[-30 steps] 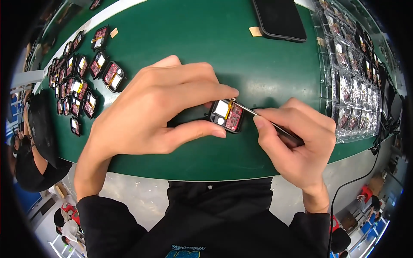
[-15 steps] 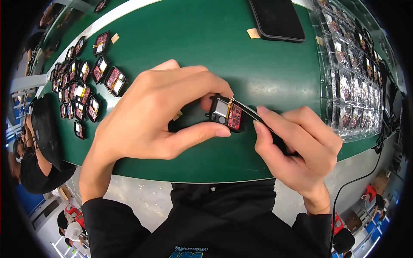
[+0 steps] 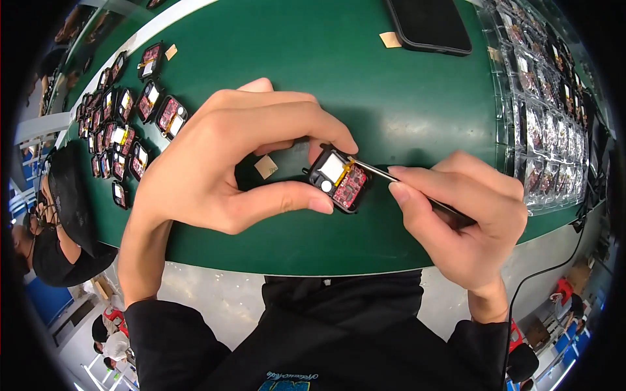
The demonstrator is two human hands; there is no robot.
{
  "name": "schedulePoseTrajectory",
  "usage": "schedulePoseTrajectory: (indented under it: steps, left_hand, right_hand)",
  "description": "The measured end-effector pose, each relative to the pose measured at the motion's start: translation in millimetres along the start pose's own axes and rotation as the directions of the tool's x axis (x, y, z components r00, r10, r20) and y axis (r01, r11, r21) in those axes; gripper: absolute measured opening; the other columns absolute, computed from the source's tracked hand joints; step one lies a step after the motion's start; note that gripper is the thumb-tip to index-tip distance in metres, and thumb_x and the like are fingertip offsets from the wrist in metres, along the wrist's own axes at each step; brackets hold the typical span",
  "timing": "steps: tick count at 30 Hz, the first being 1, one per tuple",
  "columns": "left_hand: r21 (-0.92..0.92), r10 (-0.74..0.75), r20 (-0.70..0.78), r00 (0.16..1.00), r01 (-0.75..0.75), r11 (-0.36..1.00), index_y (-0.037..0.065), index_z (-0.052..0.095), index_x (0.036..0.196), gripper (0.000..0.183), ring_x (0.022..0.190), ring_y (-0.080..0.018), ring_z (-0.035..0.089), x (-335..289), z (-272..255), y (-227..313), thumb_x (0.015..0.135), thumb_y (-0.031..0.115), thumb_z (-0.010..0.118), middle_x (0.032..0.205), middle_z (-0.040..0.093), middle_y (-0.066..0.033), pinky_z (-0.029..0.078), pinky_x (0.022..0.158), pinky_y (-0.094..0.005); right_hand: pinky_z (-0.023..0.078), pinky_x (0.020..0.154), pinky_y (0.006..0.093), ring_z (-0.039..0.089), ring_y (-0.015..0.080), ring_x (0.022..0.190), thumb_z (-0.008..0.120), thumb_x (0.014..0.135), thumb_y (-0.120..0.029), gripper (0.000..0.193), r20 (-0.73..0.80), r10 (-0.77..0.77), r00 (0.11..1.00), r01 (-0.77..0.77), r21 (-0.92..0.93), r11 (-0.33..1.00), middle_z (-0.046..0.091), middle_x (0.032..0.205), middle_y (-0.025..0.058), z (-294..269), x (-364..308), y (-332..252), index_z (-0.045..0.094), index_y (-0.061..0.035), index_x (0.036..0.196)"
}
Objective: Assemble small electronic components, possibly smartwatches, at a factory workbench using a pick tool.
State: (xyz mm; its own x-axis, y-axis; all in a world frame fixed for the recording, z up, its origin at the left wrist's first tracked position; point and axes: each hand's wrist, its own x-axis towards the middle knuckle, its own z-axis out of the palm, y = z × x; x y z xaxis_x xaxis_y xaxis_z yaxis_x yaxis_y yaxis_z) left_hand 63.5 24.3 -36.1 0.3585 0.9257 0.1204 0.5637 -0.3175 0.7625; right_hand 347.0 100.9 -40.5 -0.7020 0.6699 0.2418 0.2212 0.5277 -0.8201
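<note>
I see the left hand (image 3: 228, 163) clasping a circuit unit (image 3: 339, 179); the right hand (image 3: 473, 218) pinches a metal tool (image 3: 376, 170) at its yellow strip (image 3: 349, 171). Left: beige tag (image 3: 265, 167), marking illegible.

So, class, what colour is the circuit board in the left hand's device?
The circuit board is red, clearest in the head view.

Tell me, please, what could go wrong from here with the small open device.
The slim metal tool in the right hand has its tip at or very near the yellow strip, so a slip might nick that strip or scratch the red circuit board beside it. The left hand holds the black-cased device by its edges, so it could twist under pressure.
</note>
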Motion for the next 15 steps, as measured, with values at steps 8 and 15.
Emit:
schedulePoseTrajectory:
  steps: [8,15]
  left_hand:
    - [0.029,-0.018,0.014,1.000,0.018,0.999,0.002,0.084,0.114,0.061,0.070,-0.0159,0.058,2.5,-0.7,2.4,0.071,0.043,0.098,0.096,0.079,-0.0056,0.037,0.071,-0.0329]
    - [0.089,0.003,0.017,1.000,-0.004,0.996,0.002,0.084,0.113,0.063,0.071,-0.0168,0.061,1.4,0.4,1.4,0.071,0.046,0.097,0.095,0.079,-0.0064,0.038,0.072,-0.0334]
  right_hand:
    - [0.033,0.050,0.0240,0.052,0.0055,0.056,0.085,0.083,0.009,0.020,0.002,0.000,1.000,0.000,0.001,1.000,0.070,0.074,0.0042,0.0,-1.1,2.2,0.087,0.0032,0.102]
    - [0.033,0.050,0.0241,0.052,0.0057,0.056,0.085,0.083,0.009,0.020,-0.001,0.017,1.000,-0.017,0.026,1.000,0.070,0.073,0.0036,3.1,-1.4,2.5,0.087,0.0024,0.102]
